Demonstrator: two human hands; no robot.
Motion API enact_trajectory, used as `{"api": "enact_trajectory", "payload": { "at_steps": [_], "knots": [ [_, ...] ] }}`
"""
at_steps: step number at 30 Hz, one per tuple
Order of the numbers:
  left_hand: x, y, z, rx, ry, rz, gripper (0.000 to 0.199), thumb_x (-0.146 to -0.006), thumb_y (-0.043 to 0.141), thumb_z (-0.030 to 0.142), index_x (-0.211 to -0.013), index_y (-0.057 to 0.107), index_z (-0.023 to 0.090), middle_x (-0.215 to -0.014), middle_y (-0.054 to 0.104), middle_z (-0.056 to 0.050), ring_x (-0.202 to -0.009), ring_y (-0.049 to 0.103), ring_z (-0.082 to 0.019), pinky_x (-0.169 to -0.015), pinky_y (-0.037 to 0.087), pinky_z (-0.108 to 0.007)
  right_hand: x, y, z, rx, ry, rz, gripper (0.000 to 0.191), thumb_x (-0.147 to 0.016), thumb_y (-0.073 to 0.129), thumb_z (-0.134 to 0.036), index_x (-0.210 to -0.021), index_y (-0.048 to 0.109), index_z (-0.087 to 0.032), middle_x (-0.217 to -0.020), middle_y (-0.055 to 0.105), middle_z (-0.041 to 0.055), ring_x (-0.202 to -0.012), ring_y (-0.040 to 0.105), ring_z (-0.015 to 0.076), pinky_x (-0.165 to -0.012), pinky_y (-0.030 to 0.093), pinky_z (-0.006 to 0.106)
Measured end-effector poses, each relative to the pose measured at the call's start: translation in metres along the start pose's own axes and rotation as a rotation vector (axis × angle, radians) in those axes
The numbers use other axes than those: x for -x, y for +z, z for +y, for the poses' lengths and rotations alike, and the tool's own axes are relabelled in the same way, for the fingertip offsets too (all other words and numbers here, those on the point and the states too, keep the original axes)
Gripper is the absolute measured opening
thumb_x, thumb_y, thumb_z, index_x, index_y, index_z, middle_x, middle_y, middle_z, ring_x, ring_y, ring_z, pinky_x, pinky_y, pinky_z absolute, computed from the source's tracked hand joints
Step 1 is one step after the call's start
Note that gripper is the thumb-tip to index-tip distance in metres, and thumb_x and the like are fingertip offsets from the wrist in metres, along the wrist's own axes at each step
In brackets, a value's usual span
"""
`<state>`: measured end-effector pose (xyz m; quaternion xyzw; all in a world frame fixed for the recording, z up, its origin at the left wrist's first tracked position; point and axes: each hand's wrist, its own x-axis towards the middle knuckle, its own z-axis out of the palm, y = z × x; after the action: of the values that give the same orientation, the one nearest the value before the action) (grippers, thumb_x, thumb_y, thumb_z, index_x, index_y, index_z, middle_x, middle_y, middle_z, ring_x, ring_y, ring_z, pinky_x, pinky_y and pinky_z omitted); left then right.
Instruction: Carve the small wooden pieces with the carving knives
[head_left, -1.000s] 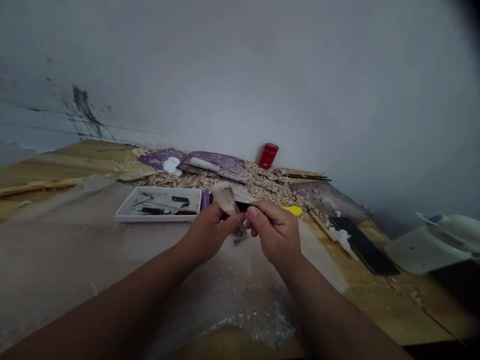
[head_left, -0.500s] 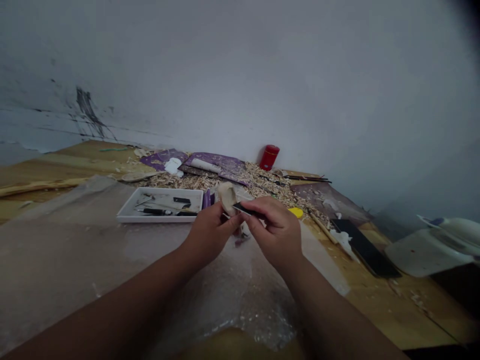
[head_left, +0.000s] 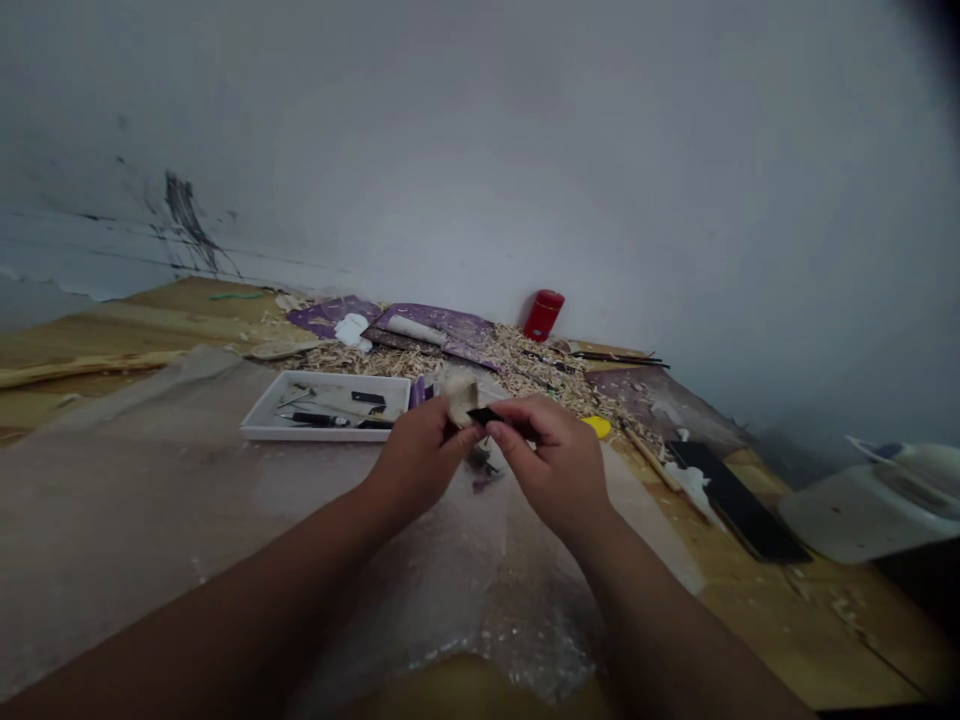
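In front of me, above the plastic sheet, my left hand [head_left: 416,450] is closed around a pale wooden spoon [head_left: 459,392]. Its hollowed bowl points up and its handle is hidden by the fingers. A flat black blade [head_left: 484,414] is pinched between the thumb and fingers of my right hand [head_left: 551,455]. The blade's tip lies against or very close to the bowl's right rim. My left thumb is near the blade. Just left of the hands is a white tray [head_left: 253,424] with a black-handled craft knife [head_left: 319,420] and small black blades [head_left: 367,398].
Wood shavings [head_left: 517,365] heap behind the hands, around purple sheets [head_left: 442,320]. A red can [head_left: 543,315] stands by the wall. To the right lie a yellow object [head_left: 597,427], a wooden stick [head_left: 651,458], a long black slab [head_left: 739,505] and a white container [head_left: 840,515].
The view has shifted slightly, moving the background a little rightward. The black blade has turned and shows more of its flat face at the bowl's rim. Both hands keep their holds.
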<state>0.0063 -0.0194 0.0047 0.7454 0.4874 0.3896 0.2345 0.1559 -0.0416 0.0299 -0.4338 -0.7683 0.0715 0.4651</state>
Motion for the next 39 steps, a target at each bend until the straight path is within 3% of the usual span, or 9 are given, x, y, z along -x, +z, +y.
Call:
{"api": "enact_trajectory", "payload": {
  "at_steps": [2,4,12,21,29,36,39],
  "knots": [
    [0.0,-0.001,0.002,-0.042,0.028,0.01,0.019,-0.077,0.05,0.032,-0.081,0.059,0.016,-0.076,0.063,-0.002,-0.071,0.055,-0.015,-0.064,0.038,-0.027,0.0,-0.001,-0.001,0.029,0.024,-0.023,0.005,-0.078,0.054,-0.02,-0.077,0.059,-0.02,-0.068,0.06,-0.0016,-0.062,0.054,0.0104,-0.056,0.04,0.021],
    [0.0,-0.001,0.002,-0.053,0.061,0.011,0.02,-0.078,0.049,0.032,-0.085,0.06,0.017,-0.08,0.063,-0.002,-0.074,0.054,-0.015,-0.066,0.038,-0.027,0.001,-0.001,-0.003,0.05,0.053,-0.036,0.009,-0.08,0.051,-0.022,-0.072,0.054,-0.019,-0.061,0.056,-0.0029,-0.056,0.051,0.0091,-0.052,0.036,0.02],
    [0.001,-0.001,0.001,-0.163,0.136,0.032,0.024,-0.08,0.045,0.036,-0.086,0.06,0.017,-0.08,0.061,-0.003,-0.073,0.053,-0.016,-0.064,0.036,-0.027,0.005,0.0,-0.008,0.118,0.101,-0.069,0.013,-0.083,0.045,-0.028,-0.075,0.05,-0.02,-0.054,0.051,-0.005,-0.048,0.046,0.0082,-0.049,0.03,0.02],
    [0.0,-0.003,-0.003,-0.25,0.134,0.052,0.021,-0.08,0.045,0.034,-0.085,0.058,0.018,-0.079,0.06,-0.003,-0.074,0.053,-0.017,-0.064,0.037,-0.026,0.002,0.002,-0.006,-0.045,0.198,-0.182,0.018,-0.083,0.043,-0.027,-0.067,0.049,-0.02,-0.05,0.049,-0.0042,-0.048,0.046,0.0094,-0.049,0.031,0.021],
    [-0.002,-0.002,-0.004,-0.266,0.147,0.003,0.021,-0.08,0.044,0.032,-0.087,0.058,0.017,-0.085,0.061,-0.004,-0.079,0.055,-0.018,-0.066,0.038,-0.026,-0.002,0.006,-0.003,-0.309,0.367,-0.265,0.021,-0.079,0.045,-0.026,-0.06,0.044,-0.019,-0.043,0.043,-0.007,-0.039,0.036,0.0061,-0.041,0.028,0.018],
    [-0.002,0.001,-0.006,-0.248,0.147,0.012,0.013,-0.077,0.044,0.02,-0.083,0.056,0.018,-0.081,0.06,-0.002,-0.075,0.055,-0.016,-0.065,0.038,-0.025,0.0,0.016,0.0,-0.852,0.672,-0.334,0.018,-0.075,0.05,-0.03,-0.063,0.043,-0.019,-0.033,0.032,-0.0117,-0.028,0.023,0.0035,-0.032,0.018,0.017],
    [-0.002,0.0,-0.005,-0.254,0.164,0.002,0.014,-0.079,0.044,0.023,-0.083,0.056,0.018,-0.081,0.06,-0.002,-0.076,0.055,-0.016,-0.065,0.038,-0.026,0.0,0.016,0.001,-0.868,0.644,-0.329,0.017,-0.076,0.05,-0.031,-0.065,0.044,-0.019,-0.034,0.032,-0.0119,-0.028,0.023,0.0039,-0.032,0.019,0.017]
  ]
}}
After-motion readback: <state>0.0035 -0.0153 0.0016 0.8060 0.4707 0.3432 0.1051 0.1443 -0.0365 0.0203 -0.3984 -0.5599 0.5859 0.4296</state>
